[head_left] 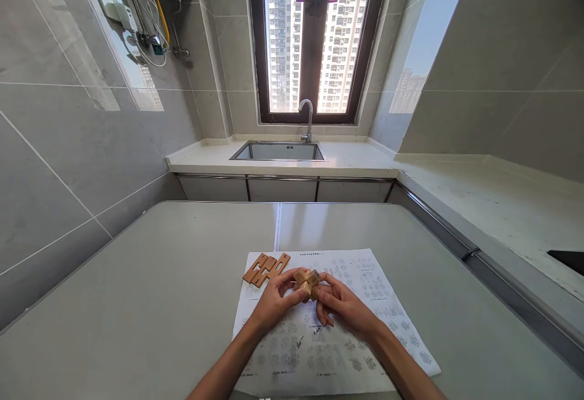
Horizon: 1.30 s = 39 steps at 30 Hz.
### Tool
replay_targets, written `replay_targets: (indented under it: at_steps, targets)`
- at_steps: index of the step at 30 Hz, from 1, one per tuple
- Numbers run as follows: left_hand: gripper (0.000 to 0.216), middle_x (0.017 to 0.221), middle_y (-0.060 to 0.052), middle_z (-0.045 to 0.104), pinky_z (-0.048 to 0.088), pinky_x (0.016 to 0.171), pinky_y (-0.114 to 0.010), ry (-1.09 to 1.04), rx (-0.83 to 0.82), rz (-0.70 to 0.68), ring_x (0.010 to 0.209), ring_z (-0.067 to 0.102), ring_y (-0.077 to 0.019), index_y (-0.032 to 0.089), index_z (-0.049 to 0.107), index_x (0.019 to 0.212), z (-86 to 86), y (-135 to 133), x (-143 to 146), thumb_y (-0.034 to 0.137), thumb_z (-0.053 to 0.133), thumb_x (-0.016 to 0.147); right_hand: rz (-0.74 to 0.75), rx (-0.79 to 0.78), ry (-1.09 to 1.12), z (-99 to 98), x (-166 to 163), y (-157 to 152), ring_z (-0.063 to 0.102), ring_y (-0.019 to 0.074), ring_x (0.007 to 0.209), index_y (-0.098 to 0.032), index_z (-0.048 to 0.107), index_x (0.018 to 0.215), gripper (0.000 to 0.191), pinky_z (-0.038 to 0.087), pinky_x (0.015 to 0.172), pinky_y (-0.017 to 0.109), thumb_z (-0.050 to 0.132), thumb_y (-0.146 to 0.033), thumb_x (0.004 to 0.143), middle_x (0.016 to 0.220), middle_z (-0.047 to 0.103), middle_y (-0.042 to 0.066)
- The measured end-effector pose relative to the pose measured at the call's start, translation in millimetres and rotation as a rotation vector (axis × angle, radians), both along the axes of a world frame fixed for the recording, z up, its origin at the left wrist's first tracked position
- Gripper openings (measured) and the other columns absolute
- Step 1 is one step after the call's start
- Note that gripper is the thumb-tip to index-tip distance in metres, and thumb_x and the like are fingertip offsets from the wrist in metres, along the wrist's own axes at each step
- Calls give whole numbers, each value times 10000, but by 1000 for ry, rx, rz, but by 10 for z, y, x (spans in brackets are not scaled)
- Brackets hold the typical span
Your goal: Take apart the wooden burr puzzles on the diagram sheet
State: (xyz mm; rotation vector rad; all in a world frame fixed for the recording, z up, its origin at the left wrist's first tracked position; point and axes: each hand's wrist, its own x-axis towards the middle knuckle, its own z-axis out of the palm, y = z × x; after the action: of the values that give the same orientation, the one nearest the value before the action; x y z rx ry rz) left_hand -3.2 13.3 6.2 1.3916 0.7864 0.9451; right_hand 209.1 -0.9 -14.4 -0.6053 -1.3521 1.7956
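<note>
Grey tiled walls (68,144), dark-framed window (314,41) filled with daylight and tower blocks, steel sink (277,151) with tap (307,117) set in pale counter (365,159), grey table (137,278) in front.

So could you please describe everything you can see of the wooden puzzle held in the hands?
The puzzle is a small cluster of light brown, notched wooden bars locked crosswise, looking partly assembled. It is held just above the printed sheet on the grey table, pinched between the left hand and the right hand. Three loose matching pieces lie on the sheet to its left, apart from it.
</note>
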Motion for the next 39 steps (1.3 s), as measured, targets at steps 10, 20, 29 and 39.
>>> replay_targets:
  at_steps: [10,20,29,39]
  targets:
    - [520,1137,-100,707,541,854,-359,22,5,-51,930,666,-239,173,695,1215,82,-39,17,497,774,817,59,-49,-31,38,-9,-32,544,109,532,-153,603,1237,473,406,518,226,720,-504,941,682,639,-13]
    - [487,1147,-86,736,503,1025,-404,112,10,-10,1108,662,-287,190,686,1207,79,-71,0,405,791,783,79,6,-100,-15,-22,-25,478,92,502,-146,664,957,409,386,535,239,720,-549,923,630,595,-29]
    - [439,1208,-87,729,462,1077,-390,133,85,-11,1168,649,-291,192,685,1191,172,-113,8,275,782,771,28,62,-176,-47,-10,-25,446,101,537,-151,679,918,416,356,540,245,717,-565,918,623,537,-39]
    - [497,1248,-101,738,473,1091,-406,130,152,19,1196,663,-302,203,674,1227,203,-142,33,301,829,766,6,45,-206,49,-34,-49,497,112,538,-151,682,1180,529,402,535,241,718,-598,899,660,598,-20]
